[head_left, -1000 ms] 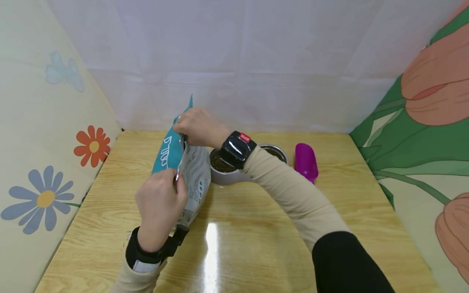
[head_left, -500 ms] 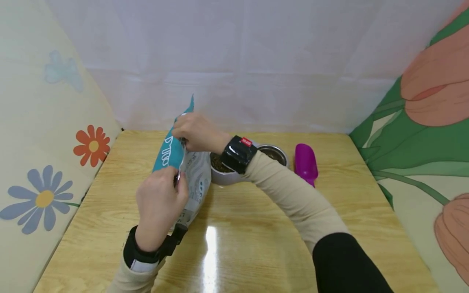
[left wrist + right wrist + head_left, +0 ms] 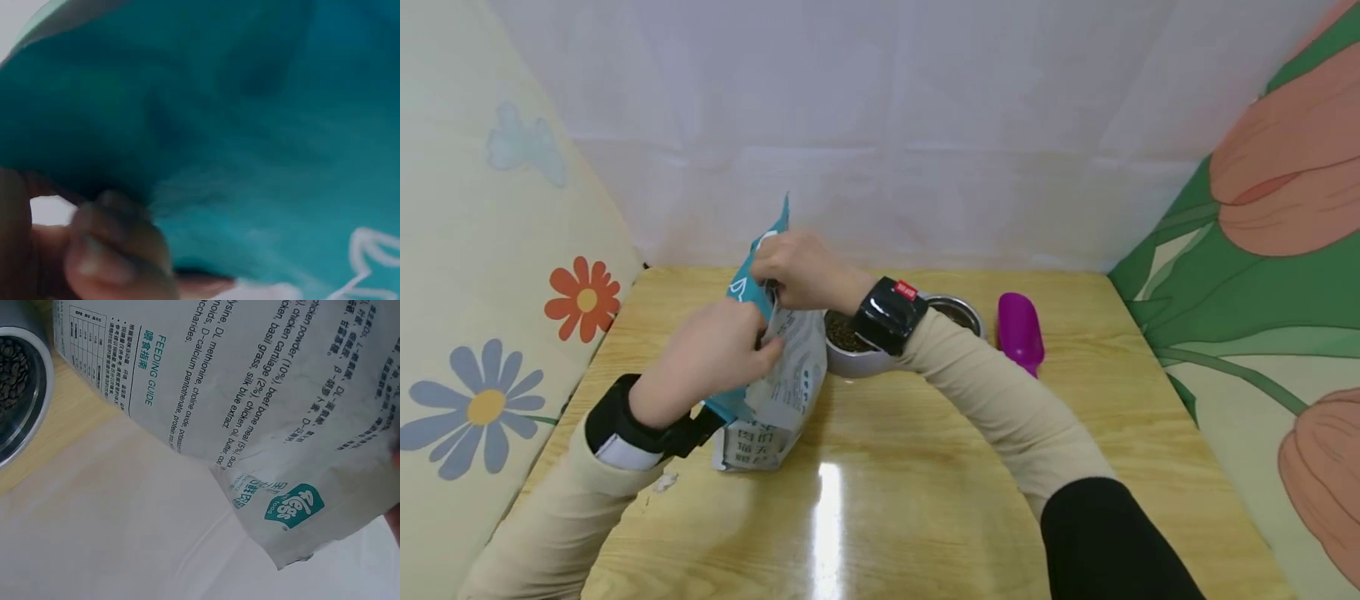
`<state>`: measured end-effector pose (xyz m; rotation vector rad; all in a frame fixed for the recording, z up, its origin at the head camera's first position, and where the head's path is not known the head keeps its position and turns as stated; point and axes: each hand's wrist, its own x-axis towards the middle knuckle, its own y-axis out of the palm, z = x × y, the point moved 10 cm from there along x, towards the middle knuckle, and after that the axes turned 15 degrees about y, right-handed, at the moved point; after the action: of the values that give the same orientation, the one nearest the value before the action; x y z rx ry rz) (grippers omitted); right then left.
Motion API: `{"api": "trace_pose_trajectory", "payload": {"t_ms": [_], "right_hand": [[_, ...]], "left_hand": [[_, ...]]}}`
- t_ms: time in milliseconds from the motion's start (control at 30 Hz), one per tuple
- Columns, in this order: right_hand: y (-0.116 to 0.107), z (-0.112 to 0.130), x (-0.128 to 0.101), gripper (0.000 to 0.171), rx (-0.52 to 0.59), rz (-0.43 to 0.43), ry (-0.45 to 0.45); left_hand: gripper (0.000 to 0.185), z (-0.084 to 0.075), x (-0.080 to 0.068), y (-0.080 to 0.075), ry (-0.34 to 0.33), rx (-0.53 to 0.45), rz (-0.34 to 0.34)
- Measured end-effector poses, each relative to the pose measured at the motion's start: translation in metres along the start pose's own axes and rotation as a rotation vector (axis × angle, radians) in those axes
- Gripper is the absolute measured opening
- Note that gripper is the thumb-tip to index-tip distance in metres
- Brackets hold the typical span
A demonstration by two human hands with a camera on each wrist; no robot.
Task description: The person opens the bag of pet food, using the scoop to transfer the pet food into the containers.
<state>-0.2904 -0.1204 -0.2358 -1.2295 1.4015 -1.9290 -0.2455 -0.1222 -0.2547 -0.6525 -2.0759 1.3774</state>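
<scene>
Head view: both hands pinch the bag (image 3: 775, 392) top, left hand (image 3: 715, 354) near, right hand (image 3: 801, 271) far; bare tabletop (image 3: 925, 483) lies near.

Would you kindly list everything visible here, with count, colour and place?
food bag: one, teal and grey, upright on the table's left half
bowls: two, metal, holding brown kibble, right of the bag
scoop: one, magenta, right of the bowls
table: one, light wood
left hand: pinches the bag's top edge, near end
right hand: pinches the bag's top edge, far end
wrist cameras: two, black, one per wrist
</scene>
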Motion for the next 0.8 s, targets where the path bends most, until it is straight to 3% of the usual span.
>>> {"api": "trace_pose_trajectory", "payload": {"t_ms": [200, 333, 600, 800], "right_hand": [[0.003, -0.006, 0.002, 0.02, -0.013, 0.071, 0.017], [0.002, -0.013, 0.003, 0.019, -0.072, 0.072, 0.002], [0.005, -0.019, 0.007, 0.013, -0.116, 0.075, 0.021], [0.008, -0.024, 0.009, 0.015, -0.194, 0.096, 0.052]], "left_hand": [[0.041, 0.005, 0.002, 0.002, 0.078, -0.093, -0.018], [0.045, 0.012, 0.005, 0.002, 0.085, -0.167, -0.026], [0.048, 0.028, 0.024, -0.012, -0.018, -0.018, 0.009], [0.041, 0.025, 0.03, -0.013, 0.011, -0.019, -0.03]]}}
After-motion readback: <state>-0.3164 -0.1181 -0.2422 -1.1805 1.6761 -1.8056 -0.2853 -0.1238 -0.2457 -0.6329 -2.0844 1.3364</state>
